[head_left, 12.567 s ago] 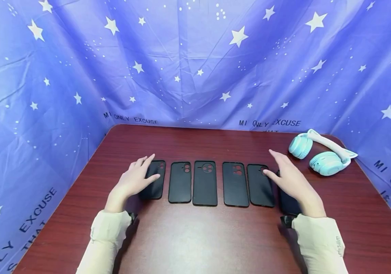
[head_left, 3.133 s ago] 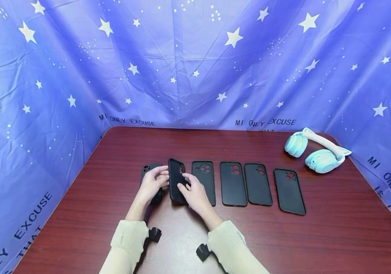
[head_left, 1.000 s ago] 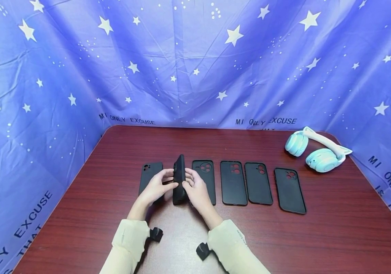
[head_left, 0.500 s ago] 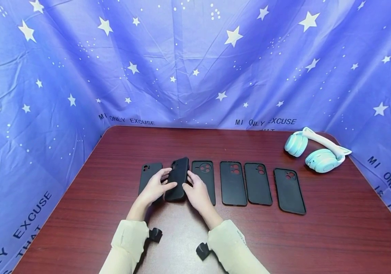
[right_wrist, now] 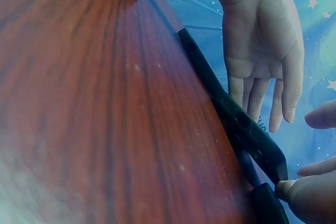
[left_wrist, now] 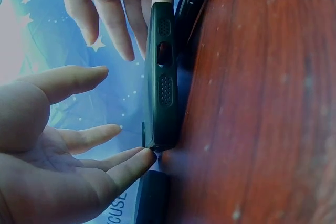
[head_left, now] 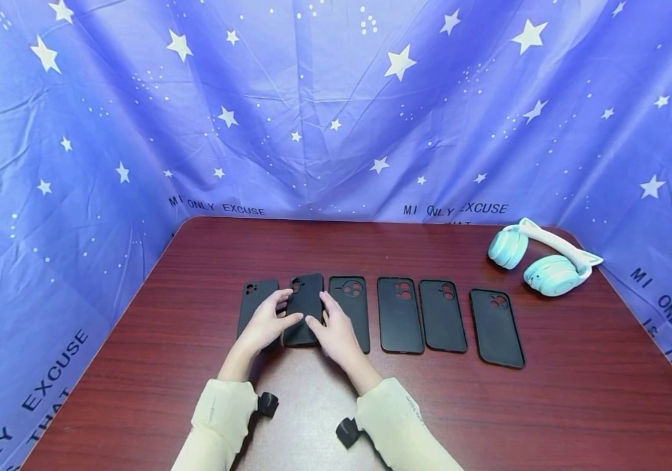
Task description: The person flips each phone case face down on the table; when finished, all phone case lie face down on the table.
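A black phone case, back up with its camera cutout at upper left, lies low between both hands in the head view. Its right edge is tilted up off the table in the right wrist view. My left hand reaches to its left edge; one fingertip touches its lower corner, while the thumb stands apart from it. My right hand has a fingertip at the raised right edge, its thumb free. Another case lies back up at the left, partly behind the left hand.
To the right lie several more black cases, hollow side up: one with a round camera cutout, then others and a far right case. Mint cat-ear headphones sit at the table's back right, before a starry curtain.
Both left cases lay hollow side up at first; they are now turned over. Within the last second the held case swung from on edge down leftward to nearly flat, and the fingers loosened.
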Available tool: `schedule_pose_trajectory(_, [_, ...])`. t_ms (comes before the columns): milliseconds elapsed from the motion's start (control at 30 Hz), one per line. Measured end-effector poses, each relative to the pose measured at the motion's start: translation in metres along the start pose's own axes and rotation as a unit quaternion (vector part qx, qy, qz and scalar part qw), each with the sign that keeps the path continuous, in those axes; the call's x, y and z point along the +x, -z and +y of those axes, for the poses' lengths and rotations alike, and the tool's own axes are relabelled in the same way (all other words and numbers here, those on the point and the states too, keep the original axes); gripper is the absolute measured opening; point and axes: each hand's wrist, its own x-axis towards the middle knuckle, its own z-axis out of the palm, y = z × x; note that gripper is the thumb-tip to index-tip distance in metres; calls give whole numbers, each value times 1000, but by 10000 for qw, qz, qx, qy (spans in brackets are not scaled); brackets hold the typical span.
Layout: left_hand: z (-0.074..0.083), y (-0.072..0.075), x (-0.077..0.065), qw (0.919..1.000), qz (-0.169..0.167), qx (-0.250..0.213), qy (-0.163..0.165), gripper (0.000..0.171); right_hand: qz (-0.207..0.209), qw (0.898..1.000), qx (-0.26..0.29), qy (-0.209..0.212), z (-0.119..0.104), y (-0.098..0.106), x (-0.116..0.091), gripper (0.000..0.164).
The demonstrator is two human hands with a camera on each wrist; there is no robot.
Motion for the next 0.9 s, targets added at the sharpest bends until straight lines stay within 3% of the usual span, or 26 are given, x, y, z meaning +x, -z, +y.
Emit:
schedule_pose_trajectory(400, [1,-2,0,9999,2,124,2,61,53,9998,112,160,-1,-1,-1,59])
schedule_pose_trajectory(900, [6,-2,-3,9989,32,457,9,60,-155,9998,144,-43,1,-1,0,59])
